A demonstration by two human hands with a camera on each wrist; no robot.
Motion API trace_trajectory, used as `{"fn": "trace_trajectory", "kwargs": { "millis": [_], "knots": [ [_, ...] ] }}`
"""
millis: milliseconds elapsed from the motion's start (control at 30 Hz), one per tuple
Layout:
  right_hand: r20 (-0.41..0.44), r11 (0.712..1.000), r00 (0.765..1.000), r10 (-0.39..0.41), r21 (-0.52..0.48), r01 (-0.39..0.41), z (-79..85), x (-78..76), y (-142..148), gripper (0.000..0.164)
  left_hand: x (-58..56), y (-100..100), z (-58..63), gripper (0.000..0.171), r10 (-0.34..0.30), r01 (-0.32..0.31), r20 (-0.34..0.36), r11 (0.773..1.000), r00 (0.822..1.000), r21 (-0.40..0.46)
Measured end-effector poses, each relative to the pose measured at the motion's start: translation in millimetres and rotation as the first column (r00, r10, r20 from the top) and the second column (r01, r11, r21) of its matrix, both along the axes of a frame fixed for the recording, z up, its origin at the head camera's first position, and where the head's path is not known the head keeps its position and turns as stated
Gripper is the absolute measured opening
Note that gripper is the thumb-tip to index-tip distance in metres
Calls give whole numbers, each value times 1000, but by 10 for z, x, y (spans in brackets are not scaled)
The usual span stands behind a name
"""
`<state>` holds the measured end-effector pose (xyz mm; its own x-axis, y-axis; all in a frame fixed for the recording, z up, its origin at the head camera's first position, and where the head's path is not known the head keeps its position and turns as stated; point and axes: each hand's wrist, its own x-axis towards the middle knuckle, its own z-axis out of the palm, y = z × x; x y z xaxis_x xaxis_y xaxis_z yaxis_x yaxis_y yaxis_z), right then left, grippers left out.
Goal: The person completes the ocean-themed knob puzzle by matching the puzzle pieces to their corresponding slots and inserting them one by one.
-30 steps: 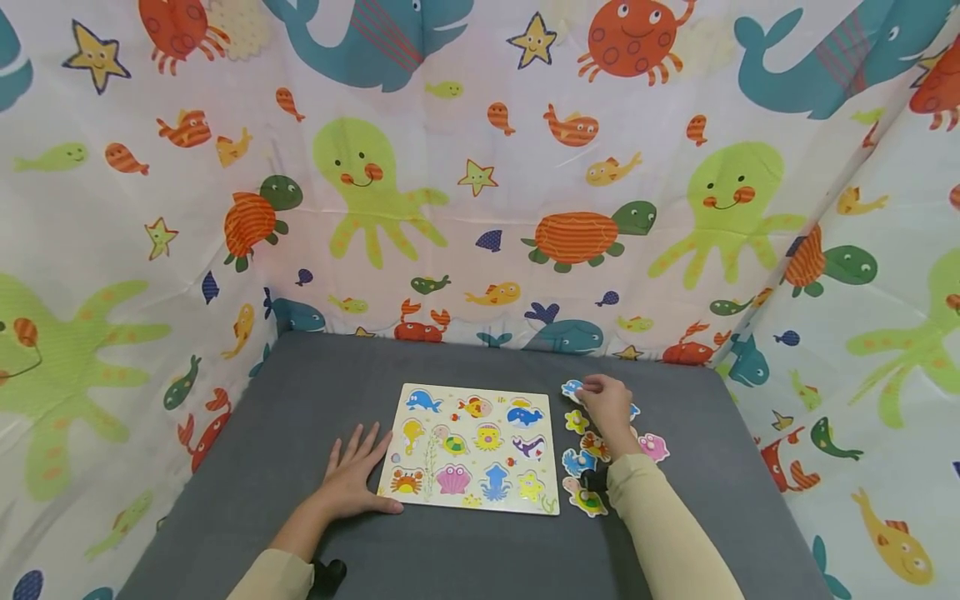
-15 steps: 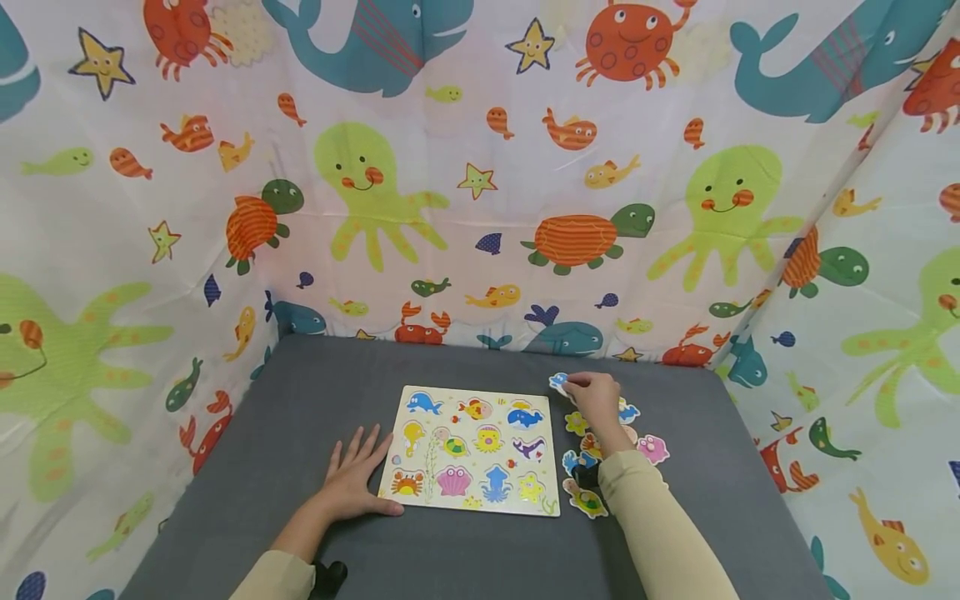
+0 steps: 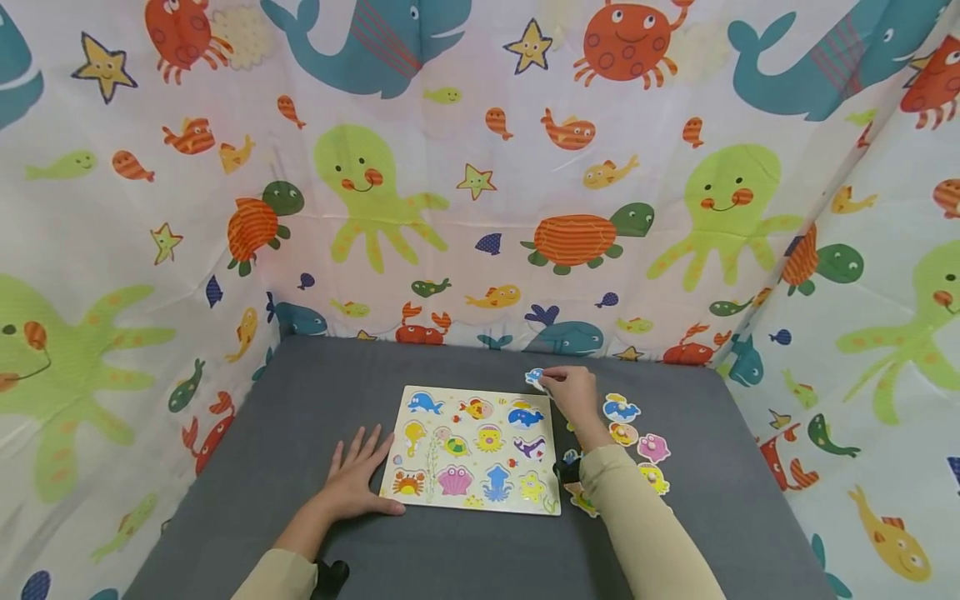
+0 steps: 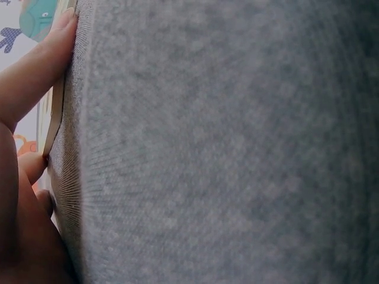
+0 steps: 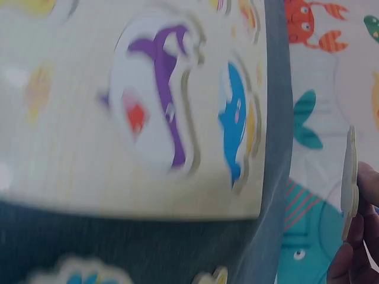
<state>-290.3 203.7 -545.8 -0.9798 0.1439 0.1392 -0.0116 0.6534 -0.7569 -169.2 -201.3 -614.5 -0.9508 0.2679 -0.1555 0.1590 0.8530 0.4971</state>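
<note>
My right hand (image 3: 573,390) pinches a blue-and-white puzzle piece (image 3: 534,378) just beyond the far right corner of the wooden puzzle board (image 3: 449,398). In the right wrist view the piece (image 5: 349,186) appears edge-on between thumb and fingers, raised off the table. Sea animal pictures cover the board, including a blue whale (image 3: 525,416) near that corner and a purple one (image 3: 529,448) below it. Against the board's left side lies my left hand (image 3: 356,479), fingers spread and thumb along the near corner. The left wrist view shows its thumb (image 4: 41,68) touching the board's edge.
Loose pieces lie right of the board: a whale (image 3: 621,408), a round fish (image 3: 623,433), a pink piece (image 3: 653,448), a yellow one (image 3: 654,478) and a turtle (image 3: 583,501), partly under the right arm. A printed curtain (image 3: 480,242) stands behind the grey table (image 3: 465,558).
My right hand has carried the blue-and-white piece left from the loose pieces toward the board's far right corner, uncovering the whale and round fish. The left hand has stayed put.
</note>
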Motion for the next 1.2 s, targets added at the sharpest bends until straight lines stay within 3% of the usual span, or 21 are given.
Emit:
{"fn": "trace_trajectory", "kwargs": {
  "millis": [400,800,1200],
  "knots": [
    [-21,998,998,65,2,-65,-40,-33,-483,15,15,-4,-72,134,8,-8,-2,999,1000,43],
    [-25,992,992,123,-22,-124,22,-57,-974,13,-16,-34,-20,132,-4,5,-13,999,1000,45],
    [34,984,985,171,-46,-169,16,-40,-1457,8,16,-42,26,135,2,-2,-5,999,1000,40]
  ]
}}
